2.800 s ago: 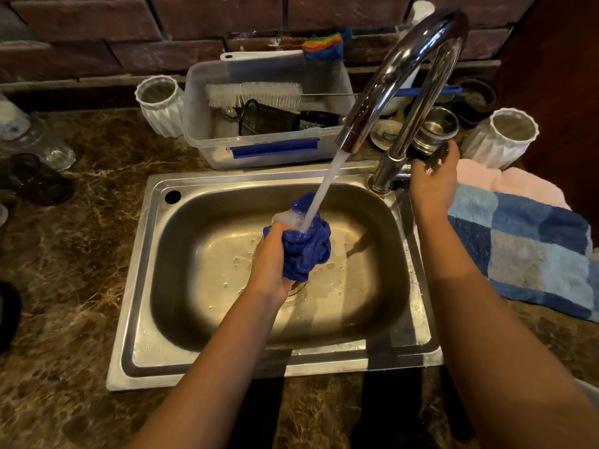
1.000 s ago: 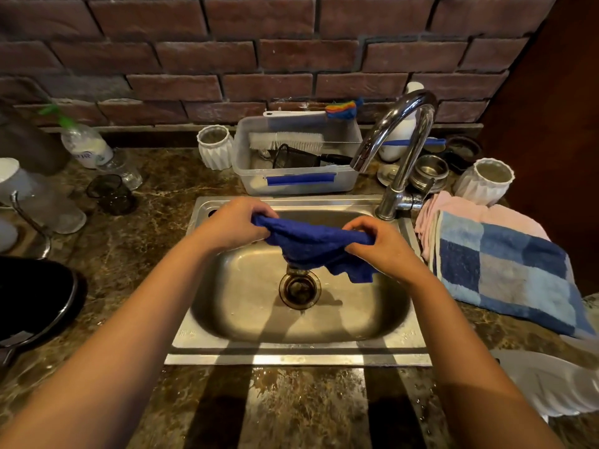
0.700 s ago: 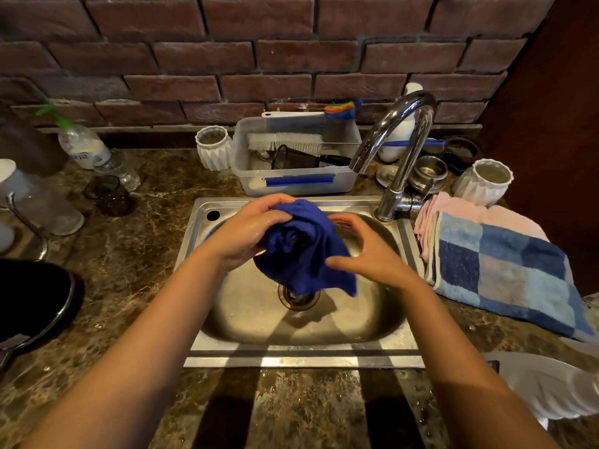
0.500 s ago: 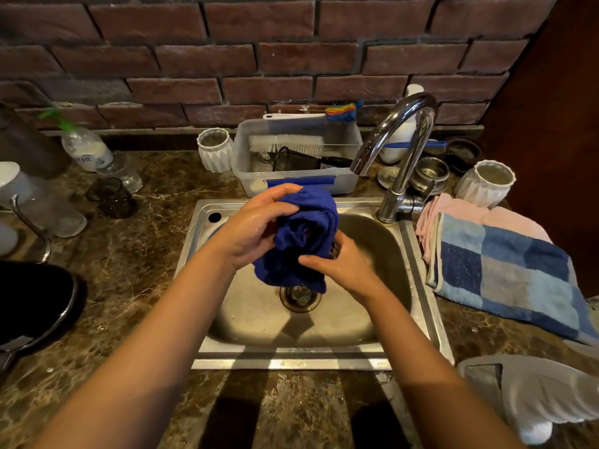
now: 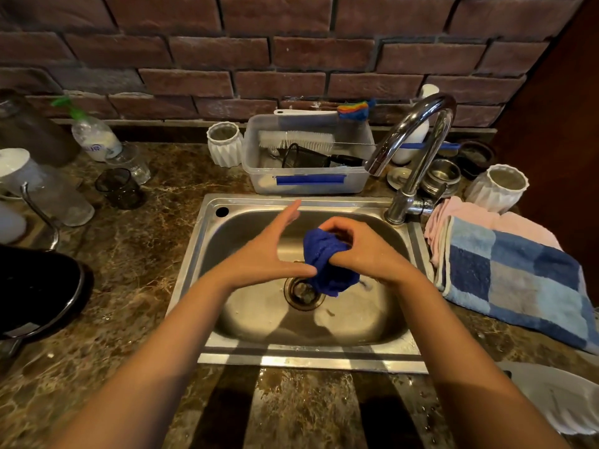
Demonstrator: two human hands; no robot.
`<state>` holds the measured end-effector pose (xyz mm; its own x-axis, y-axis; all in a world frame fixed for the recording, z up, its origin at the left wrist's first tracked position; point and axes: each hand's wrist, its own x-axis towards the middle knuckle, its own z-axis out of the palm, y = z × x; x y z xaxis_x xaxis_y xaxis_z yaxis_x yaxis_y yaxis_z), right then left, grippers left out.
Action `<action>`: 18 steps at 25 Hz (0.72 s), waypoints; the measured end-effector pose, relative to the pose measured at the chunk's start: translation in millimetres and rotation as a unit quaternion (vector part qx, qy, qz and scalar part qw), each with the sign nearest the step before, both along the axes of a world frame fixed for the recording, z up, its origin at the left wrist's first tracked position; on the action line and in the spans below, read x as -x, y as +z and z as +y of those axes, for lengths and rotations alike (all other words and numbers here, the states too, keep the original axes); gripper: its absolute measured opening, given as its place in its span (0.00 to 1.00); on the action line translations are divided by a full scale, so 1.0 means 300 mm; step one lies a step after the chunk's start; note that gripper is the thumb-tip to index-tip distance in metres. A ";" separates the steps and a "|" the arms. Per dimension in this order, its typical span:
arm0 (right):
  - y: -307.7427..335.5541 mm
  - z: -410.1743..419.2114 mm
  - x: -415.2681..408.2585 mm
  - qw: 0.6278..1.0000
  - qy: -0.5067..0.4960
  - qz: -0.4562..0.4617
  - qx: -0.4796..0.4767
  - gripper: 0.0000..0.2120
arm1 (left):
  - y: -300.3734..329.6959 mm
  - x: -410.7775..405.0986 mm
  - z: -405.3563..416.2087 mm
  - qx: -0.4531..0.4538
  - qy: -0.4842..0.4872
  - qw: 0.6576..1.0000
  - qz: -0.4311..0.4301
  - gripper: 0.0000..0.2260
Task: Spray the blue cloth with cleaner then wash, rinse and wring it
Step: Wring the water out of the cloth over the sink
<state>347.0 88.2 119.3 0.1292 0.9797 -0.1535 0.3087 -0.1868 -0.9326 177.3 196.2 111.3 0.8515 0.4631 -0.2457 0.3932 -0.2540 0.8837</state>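
Observation:
The blue cloth (image 5: 327, 264) is bunched into a wad above the drain (image 5: 303, 291) of the steel sink (image 5: 207, 251). My right hand (image 5: 363, 251) grips the wad from the right, fingers curled over its top and thumb across its middle. My left hand (image 5: 275, 251) is just left of the cloth with fingers straight and pointing away from me; its thumb tip reaches the cloth's lower edge. No water runs from the chrome faucet (image 5: 418, 150). A spray bottle (image 5: 92, 134) with a green nozzle stands at the back left of the counter.
A clear tub (image 5: 308, 160) holding a brush and a mesh basket sits behind the sink, between two white ribbed cups (image 5: 224, 144) (image 5: 499, 187). Folded pink and blue checked towels (image 5: 518, 277) lie right of the sink. Glasses and jars (image 5: 120, 187) crowd the left counter.
The water stopped and both hands stretched, then bunched the cloth. The left hand has now let go and opened flat; the right hand took over the wad and lowered it toward the drain.

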 end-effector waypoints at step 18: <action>-0.095 0.024 0.010 0.853 -0.263 0.436 -0.116 0.11 | -0.146 -0.100 -0.188 0.339 0.125 0.927 -0.102 0.12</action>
<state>344.0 95.4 90.9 0.4961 0.8385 -0.2253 -0.5909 0.1360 -0.7952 207.2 140.0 67.6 0.7994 0.4496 -0.3986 0.1725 0.4637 0.8691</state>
